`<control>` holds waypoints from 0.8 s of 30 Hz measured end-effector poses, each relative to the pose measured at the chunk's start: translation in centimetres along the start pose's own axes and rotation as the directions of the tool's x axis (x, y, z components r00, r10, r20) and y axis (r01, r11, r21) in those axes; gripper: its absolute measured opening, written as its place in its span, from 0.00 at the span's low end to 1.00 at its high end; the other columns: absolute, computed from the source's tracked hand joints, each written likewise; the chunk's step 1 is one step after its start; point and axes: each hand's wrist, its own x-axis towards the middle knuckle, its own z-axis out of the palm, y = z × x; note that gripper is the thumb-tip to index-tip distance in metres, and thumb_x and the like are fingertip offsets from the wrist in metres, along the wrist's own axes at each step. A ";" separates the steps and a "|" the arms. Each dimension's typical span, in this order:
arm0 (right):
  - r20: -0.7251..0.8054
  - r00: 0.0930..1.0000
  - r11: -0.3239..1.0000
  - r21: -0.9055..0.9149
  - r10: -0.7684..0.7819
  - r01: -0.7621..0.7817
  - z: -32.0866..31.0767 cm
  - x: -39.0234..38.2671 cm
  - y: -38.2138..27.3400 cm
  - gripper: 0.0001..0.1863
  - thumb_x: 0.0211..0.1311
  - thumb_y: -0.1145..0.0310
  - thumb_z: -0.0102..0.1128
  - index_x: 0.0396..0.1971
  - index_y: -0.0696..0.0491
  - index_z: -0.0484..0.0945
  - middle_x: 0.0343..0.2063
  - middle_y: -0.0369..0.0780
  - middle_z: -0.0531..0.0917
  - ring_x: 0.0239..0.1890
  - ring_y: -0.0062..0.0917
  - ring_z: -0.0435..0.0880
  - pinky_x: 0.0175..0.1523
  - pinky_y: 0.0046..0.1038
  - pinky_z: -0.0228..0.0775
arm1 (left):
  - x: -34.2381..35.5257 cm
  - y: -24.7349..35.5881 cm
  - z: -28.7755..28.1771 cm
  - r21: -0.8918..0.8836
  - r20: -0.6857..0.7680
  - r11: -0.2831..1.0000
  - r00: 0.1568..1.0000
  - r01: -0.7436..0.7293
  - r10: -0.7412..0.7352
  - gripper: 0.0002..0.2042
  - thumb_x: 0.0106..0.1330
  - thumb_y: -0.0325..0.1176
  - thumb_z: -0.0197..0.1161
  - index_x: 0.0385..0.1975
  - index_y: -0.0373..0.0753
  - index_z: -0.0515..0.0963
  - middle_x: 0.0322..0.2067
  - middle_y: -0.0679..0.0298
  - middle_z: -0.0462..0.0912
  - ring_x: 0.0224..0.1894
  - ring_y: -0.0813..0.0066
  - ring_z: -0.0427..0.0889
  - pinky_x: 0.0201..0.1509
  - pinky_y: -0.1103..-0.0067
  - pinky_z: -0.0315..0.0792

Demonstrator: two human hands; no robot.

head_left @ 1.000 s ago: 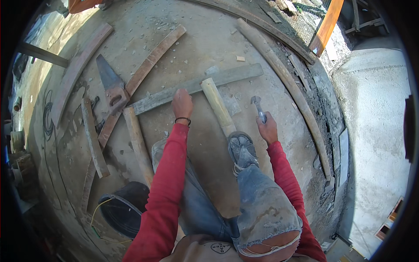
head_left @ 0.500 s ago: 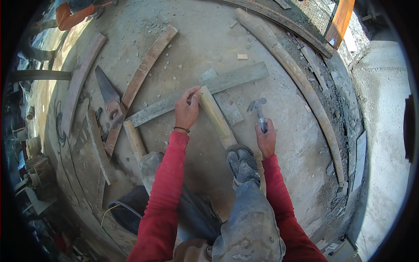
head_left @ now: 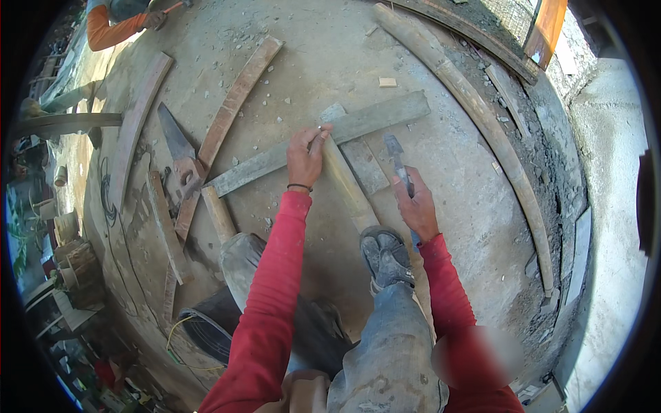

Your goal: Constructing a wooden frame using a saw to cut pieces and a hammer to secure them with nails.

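Observation:
My left hand point(head_left: 304, 157) is closed in a pinch at the upper end of a pale wooden piece point(head_left: 342, 180). Whatever lies between its fingertips is too small to make out. That piece's far end rests on a long grey board point(head_left: 375, 118), and my shod foot point(head_left: 387, 255) presses on its near end. Off to the right, my right hand point(head_left: 417, 205) grips a hammer point(head_left: 394, 153) by its dark handle, the head raised and pointing away from me.
A handsaw point(head_left: 177, 141) lies at left across a reddish plank point(head_left: 237, 100). Beside my left leg stands a black bucket point(head_left: 206, 327). A long curved pole point(head_left: 475, 120) runs along the right. Another person's orange sleeve point(head_left: 113, 31) shows at far left, the hand holding a tool.
My right hand has turned the hammer, its head swinging inward to the left and slightly up. The left hand's fingers have closed together at the wood's end.

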 end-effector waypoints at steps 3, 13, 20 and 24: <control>0.034 0.999 0.999 -0.032 0.024 -0.023 0.0 0.2 -0.5 0.16 0.73 0.56 0.57 0.47 0.55 0.75 0.18 0.37 0.71 0.22 0.18 0.69 0.28 0.29 0.62 | -0.4 -0.3 0.0 0.089 0.012 0.993 0.997 -0.083 0.082 0.09 0.70 0.33 0.63 0.44 0.42 0.86 0.33 0.61 0.84 0.41 0.65 0.80 0.50 0.74 0.72; 0.074 0.975 0.969 -0.118 -0.211 0.219 1.8 1.5 -1.9 0.15 0.77 0.56 0.51 0.43 0.55 0.71 0.15 0.38 0.71 0.14 0.22 0.68 0.22 0.33 0.62 | -0.9 -0.3 1.1 0.240 -0.010 0.947 0.975 -0.214 0.223 0.06 0.65 0.30 0.63 0.38 0.45 0.86 0.29 0.61 0.77 0.37 0.60 0.77 0.44 0.68 0.68; 0.108 0.972 0.935 -0.269 -0.210 0.232 4.4 1.4 -5.6 0.21 0.74 0.51 0.52 0.41 0.57 0.70 0.19 0.57 0.79 0.26 0.59 0.79 0.30 0.53 0.67 | -1.8 -0.5 1.8 0.368 -0.096 0.889 0.940 -0.272 0.327 0.05 0.63 0.28 0.64 0.37 0.44 0.82 0.30 0.64 0.77 0.37 0.61 0.77 0.44 0.69 0.69; 0.137 0.962 0.862 -0.427 -0.238 0.274 5.9 2.3 -4.3 0.22 0.74 0.50 0.53 0.42 0.58 0.71 0.18 0.57 0.78 0.25 0.58 0.80 0.29 0.52 0.67 | -2.1 -0.3 2.2 0.351 -0.164 0.901 0.931 -0.255 0.327 0.06 0.62 0.27 0.64 0.36 0.44 0.82 0.32 0.64 0.79 0.38 0.63 0.79 0.46 0.70 0.70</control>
